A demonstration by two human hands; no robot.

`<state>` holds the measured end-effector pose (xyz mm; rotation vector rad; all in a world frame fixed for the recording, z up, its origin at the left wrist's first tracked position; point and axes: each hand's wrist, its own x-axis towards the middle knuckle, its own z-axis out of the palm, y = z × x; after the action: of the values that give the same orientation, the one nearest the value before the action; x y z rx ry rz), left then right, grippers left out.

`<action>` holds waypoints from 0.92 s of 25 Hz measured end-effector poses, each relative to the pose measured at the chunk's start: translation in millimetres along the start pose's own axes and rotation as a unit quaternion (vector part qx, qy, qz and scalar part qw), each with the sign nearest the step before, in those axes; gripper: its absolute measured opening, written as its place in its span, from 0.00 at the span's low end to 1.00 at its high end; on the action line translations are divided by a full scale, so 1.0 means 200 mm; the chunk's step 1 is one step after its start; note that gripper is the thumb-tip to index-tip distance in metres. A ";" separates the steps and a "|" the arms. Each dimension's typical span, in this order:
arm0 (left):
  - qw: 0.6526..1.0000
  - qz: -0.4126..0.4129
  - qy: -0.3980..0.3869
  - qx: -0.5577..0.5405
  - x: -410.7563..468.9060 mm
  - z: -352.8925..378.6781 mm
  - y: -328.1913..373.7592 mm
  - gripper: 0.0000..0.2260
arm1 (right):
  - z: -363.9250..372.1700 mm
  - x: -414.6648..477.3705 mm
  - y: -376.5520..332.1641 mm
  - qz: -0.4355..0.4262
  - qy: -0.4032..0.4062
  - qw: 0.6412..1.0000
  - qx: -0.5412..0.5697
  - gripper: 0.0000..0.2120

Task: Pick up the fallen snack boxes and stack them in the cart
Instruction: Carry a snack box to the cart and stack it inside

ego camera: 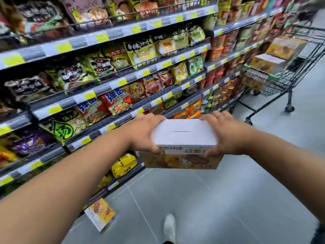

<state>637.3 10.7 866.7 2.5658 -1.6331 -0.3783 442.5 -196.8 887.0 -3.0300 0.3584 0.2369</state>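
I hold a snack box [182,134], white on top with an orange printed front, in the air at mid-frame. My left hand [144,132] grips its left end and my right hand [226,134] grips its right end. Another snack box [100,214] lies tilted on the floor by the foot of the shelving, below my left forearm. The wire cart [302,67] stands at the far right up the aisle, with several orange snack boxes [269,63] stacked in its basket.
Shelving [105,81] packed with noodle packets and cups runs along the whole left side. Grey tiled floor [237,191] stretches between me and the cart. My white shoe [169,226] shows at the bottom.
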 end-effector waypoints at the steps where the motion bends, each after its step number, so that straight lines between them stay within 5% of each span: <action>1: 1.000 0.012 0.000 0.001 0.15 -0.02 0.02 0.48 | -0.02 0.05 0.11 0.016 -0.001 1.000 -0.001 0.52; 16: 0.970 0.237 -0.048 0.040 2.24 -0.28 0.55 0.48 | -0.15 0.51 1.63 0.252 0.028 0.966 0.038 0.52; 23: 0.966 0.253 -0.043 0.039 3.14 -0.41 0.95 0.47 | -0.29 0.75 2.54 0.264 0.030 0.963 0.048 0.52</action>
<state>743.3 -642.2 878.4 2.0857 -2.2829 -0.3884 474.3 -728.2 888.4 -2.7857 1.1461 0.1517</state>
